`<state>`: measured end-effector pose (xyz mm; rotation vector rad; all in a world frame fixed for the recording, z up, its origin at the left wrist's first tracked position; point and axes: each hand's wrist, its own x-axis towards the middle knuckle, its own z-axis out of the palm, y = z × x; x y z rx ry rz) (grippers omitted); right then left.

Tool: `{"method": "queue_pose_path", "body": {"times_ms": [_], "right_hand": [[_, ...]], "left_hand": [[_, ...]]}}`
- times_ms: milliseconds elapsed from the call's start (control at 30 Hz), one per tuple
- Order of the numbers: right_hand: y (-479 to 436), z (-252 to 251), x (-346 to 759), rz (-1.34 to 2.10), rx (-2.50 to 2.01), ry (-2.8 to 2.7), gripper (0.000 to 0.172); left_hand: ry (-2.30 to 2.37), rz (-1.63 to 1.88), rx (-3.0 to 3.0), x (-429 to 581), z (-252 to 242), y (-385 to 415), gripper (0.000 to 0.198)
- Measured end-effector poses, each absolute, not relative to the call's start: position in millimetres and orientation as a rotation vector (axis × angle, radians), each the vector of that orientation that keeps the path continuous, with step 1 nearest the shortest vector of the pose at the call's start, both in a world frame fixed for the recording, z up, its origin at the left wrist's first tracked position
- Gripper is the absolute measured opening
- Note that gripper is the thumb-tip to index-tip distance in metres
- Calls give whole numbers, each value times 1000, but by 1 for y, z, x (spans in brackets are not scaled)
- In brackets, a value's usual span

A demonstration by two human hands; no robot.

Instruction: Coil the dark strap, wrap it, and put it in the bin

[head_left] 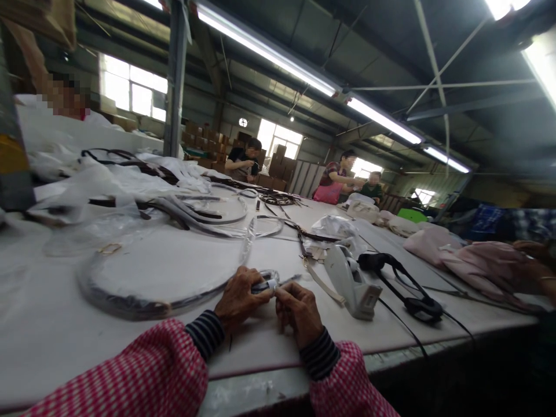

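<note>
Between the left hand (241, 294) and right hand (300, 307), the strap end (260, 286) is coloured dark grey and white. To their left, the coiled strap (134, 311) is toned grey. At each hand, the cuff (320, 353) is striped black and grey, the sleeve (147, 370) checked red and white. To their right, the tape dispenser (351, 284) is coloured pale grey.

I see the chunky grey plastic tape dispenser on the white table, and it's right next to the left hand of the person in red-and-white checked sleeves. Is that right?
Not quite: the chunky grey plastic tape dispenser is next to the person's right hand, not the left hand. The head view shows this. It is on the white table.
</note>
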<state>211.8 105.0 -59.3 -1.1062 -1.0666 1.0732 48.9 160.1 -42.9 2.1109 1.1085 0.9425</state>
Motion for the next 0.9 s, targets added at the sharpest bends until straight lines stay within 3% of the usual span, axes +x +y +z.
{"method": "queue_pose_path", "body": {"times_ms": [600, 767, 900], "right_hand": [[102, -59, 212, 1054, -1128, -1063, 34], [99, -53, 209, 1055, -952, -1123, 34], [101, -52, 206, 995, -1076, -1213, 36]], "left_hand": [[1113, 1014, 2002, 45, -40, 168, 27], [1050, 1001, 2197, 49, -47, 161, 21], [1036, 954, 2313, 50, -48, 160, 21]]}}
